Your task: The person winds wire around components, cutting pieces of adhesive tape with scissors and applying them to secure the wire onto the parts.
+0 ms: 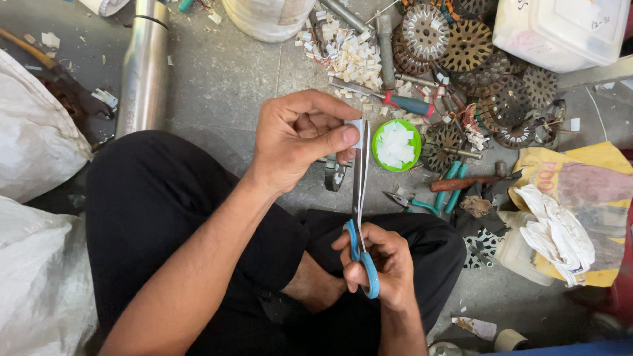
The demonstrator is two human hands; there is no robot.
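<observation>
Scissors (361,198) – green lid (395,145) just beside

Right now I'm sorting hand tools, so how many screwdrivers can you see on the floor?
1: a red-and-teal-handled screwdriver lies beside the pile of white scraps, above the green lid. Others may be hidden among the clutter.

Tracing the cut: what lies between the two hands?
Head view: the closed scissor blades span from right hand up to the white strip pinched by left hand.
</observation>
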